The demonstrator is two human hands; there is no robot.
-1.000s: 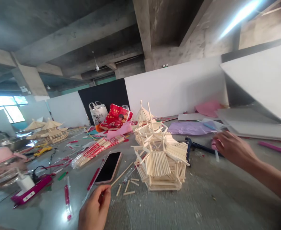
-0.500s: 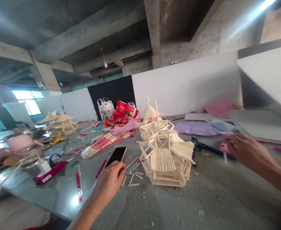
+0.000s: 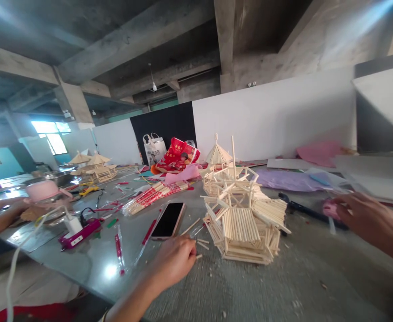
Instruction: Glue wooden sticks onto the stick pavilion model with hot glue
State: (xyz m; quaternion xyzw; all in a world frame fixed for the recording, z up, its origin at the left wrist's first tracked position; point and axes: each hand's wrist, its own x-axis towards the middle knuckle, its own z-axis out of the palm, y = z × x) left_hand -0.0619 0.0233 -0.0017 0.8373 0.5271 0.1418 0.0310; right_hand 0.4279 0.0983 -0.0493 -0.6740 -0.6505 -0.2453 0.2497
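My left hand [image 3: 179, 258] is low over the table with its fingers curled together, among several short wooden sticks [image 3: 203, 243]; its fingertips hide whatever is between them. Right of it stands a pavilion model [image 3: 241, 223] built from wooden sticks, with slatted roof panels and one tall upright stick. At the right, my right hand [image 3: 367, 219] is closed around a small pink tool [image 3: 330, 209] with a translucent stick pointing down from it. Most of that tool is covered by my fingers. A phone [image 3: 168, 220] with a dark screen lies just beyond my left hand.
Wrapped chopstick bundles [image 3: 154, 197] lie behind the phone. A dark-handled tool [image 3: 300, 208] rests right of the model. To the left are a purple power strip [image 3: 79, 235], a pink container [image 3: 42, 193] and another person's arm [image 3: 2, 217]. Purple paper [image 3: 286, 180] lies behind.
My left hand has moved away from the phone's lower edge, rightward and down onto the short sticks. My right hand keeps hold of the pink tool. The whole view has shifted slightly.
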